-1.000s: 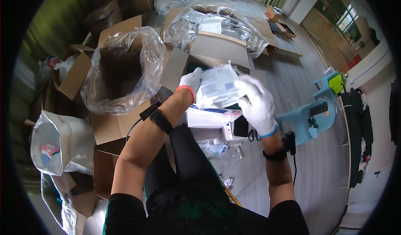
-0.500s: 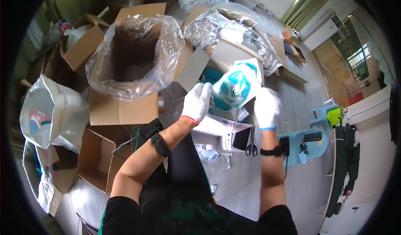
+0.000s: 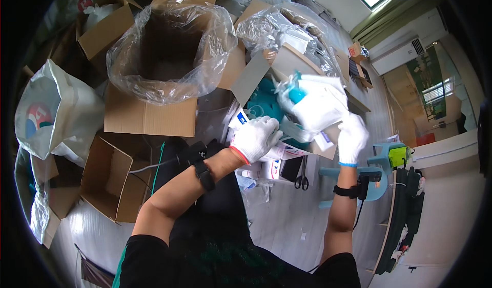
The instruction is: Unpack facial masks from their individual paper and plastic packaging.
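Observation:
My right hand (image 3: 352, 138), in a white knitted glove, is closed on the lower right edge of a white-backed plastic packet (image 3: 322, 103). Blurred by motion, the packet shows clear film and a bit of teal at its left. It hangs over an opened carton (image 3: 296, 62) holding teal items (image 3: 265, 94) with clear tubing. My left hand (image 3: 256, 137), gloved the same way, has its fingers curled at the carton's near left side; what they hold, if anything, is hidden. Below the carton, black-handled scissors (image 3: 302, 179) hang beside a dark flat rectangle (image 3: 291, 168).
Left of the carton stands a big cardboard box (image 3: 149, 115) lined with clear plastic. Further left are a white sack (image 3: 77, 115) and an open smaller box (image 3: 106, 178). Clear plastic bags (image 3: 282, 29) lie behind the carton. A light blue stool (image 3: 376, 189) stands at right.
My right hand has moved right, and the packet has turned from its teal front to its white back. My left hand has shifted slightly right and down, away from the packet.

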`<state>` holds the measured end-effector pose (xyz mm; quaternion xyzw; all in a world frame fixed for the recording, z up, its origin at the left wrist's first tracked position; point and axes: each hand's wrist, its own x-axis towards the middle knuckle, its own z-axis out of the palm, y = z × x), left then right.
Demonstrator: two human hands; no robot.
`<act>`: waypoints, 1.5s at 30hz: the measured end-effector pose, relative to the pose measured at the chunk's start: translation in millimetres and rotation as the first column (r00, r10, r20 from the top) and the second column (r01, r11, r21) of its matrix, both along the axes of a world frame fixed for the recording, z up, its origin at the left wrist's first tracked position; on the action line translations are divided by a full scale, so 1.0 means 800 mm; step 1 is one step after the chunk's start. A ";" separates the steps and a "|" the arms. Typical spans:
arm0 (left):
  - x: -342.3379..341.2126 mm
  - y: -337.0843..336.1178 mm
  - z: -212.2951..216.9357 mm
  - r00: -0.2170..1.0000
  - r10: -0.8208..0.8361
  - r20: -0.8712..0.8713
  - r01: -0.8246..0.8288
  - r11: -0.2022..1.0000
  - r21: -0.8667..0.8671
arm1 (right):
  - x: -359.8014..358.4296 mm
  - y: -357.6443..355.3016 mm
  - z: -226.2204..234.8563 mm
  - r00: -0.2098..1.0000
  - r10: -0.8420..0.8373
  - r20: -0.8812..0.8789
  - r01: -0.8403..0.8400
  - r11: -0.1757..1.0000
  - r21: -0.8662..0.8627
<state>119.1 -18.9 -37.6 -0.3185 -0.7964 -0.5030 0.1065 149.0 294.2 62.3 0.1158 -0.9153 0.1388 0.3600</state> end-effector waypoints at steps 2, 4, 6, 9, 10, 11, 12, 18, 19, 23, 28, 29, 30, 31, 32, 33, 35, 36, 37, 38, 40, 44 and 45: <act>-0.002 -0.001 -0.005 0.999 0.001 -0.050 -0.001 1.000 -0.005 | 0.005 0.002 0.007 0.977 0.097 -0.189 -0.181 0.845 -0.504; -0.002 -0.002 -0.008 0.998 -0.016 -0.068 0.013 0.999 -0.047 | 0.010 0.004 0.018 0.979 -0.108 -0.173 -0.073 0.607 -0.791; -0.004 0.000 -0.009 0.996 -0.027 -0.090 0.020 0.997 -0.073 | 0.015 0.006 0.027 0.965 -0.225 -0.133 0.088 0.760 -0.644; -0.003 0.001 -0.013 0.984 -0.033 -0.175 0.018 0.996 -0.086 | 0.017 0.008 0.033 0.969 -0.190 -0.160 0.006 0.662 -0.749; -0.001 0.000 -0.014 0.981 -0.040 -0.191 0.024 0.996 -0.087 | 0.017 0.009 0.033 0.975 -0.158 -0.159 -0.039 0.580 -0.814; 0.001 0.000 -0.016 0.979 -0.046 -0.200 0.030 0.996 -0.083 | 0.016 0.011 0.032 0.979 -0.125 -0.160 -0.079 0.489 -0.869; 0.003 -0.001 -0.019 0.972 -0.072 -0.222 0.050 0.993 -0.107 | 0.015 0.013 0.029 0.981 -0.086 -0.174 -0.126 0.399 -0.908; 0.026 -0.007 -0.039 0.946 -0.123 -0.299 0.033 0.957 -0.289 | -0.007 0.040 -0.016 1.000 -0.001 0.004 0.004 -0.015 -1.000; 0.030 -0.008 -0.042 0.942 -0.113 -0.316 0.028 0.965 -0.261 | -0.015 0.044 -0.029 0.998 -0.034 0.049 0.043 -0.140 -0.989; 0.043 -0.015 -0.050 0.938 -0.111 -0.329 0.029 0.969 -0.244 | -0.069 0.062 -0.057 0.958 0.225 0.179 0.160 0.099 -0.982; 0.049 -0.019 -0.046 0.953 -0.154 -0.261 0.082 0.959 -0.270 | -0.209 0.061 -0.017 0.880 0.384 0.282 0.330 -0.065 -0.942; 0.049 -0.019 -0.044 0.956 -0.144 -0.254 0.072 0.959 -0.273 | -0.242 0.059 0.001 0.852 0.492 0.176 0.314 -0.212 -0.926; 0.050 -0.018 -0.042 0.961 -0.135 -0.242 0.065 0.959 -0.276 | -0.284 0.052 0.011 0.924 0.358 0.135 0.185 -0.110 -0.977; 0.050 -0.016 -0.040 0.964 -0.120 -0.237 0.053 0.961 -0.273 | -0.323 0.043 0.023 0.968 0.251 0.008 0.047 -0.148 -0.988; 0.049 -0.015 -0.037 0.966 -0.108 -0.234 0.042 0.962 -0.271 | -0.349 0.039 0.036 0.907 0.338 -0.250 -0.131 -0.337 -0.932; 0.047 -0.013 -0.035 0.968 -0.095 -0.234 0.030 0.963 -0.270 | -0.361 0.039 0.048 0.911 0.309 -0.275 -0.118 -0.442 -0.889; 0.041 -0.009 -0.032 0.965 -0.098 -0.243 0.025 0.958 -0.286 | -0.369 0.028 0.052 0.872 0.367 -0.325 -0.109 -0.501 -0.859; 0.037 -0.007 -0.031 0.963 -0.101 -0.248 0.025 0.957 -0.290 | -0.362 0.023 0.053 0.895 0.356 -0.269 -0.085 -0.456 -0.886; 0.035 -0.005 -0.031 0.966 -0.103 -0.238 0.030 0.955 -0.294 | -0.345 0.018 0.049 0.829 0.507 -0.237 -0.070 -0.327 -0.942; 0.030 -0.003 -0.031 0.959 -0.101 -0.263 0.031 0.966 -0.257 | -0.323 0.011 0.044 0.767 0.621 -0.159 -0.059 -0.179 -0.982; 0.027 0.001 -0.032 0.953 -0.084 -0.291 0.002 0.962 -0.272 | -0.274 -0.002 0.042 0.864 0.501 0.042 0.031 0.030 -0.999; 0.029 0.004 -0.032 0.954 -0.091 -0.286 -0.008 0.945 -0.327 | -0.167 -0.024 0.064 0.913 0.399 0.079 0.020 0.149 -0.989; 0.031 0.005 -0.032 0.949 -0.070 -0.308 -0.032 0.949 -0.314 | -0.141 -0.033 0.073 0.936 0.347 0.061 -0.002 0.178 -0.984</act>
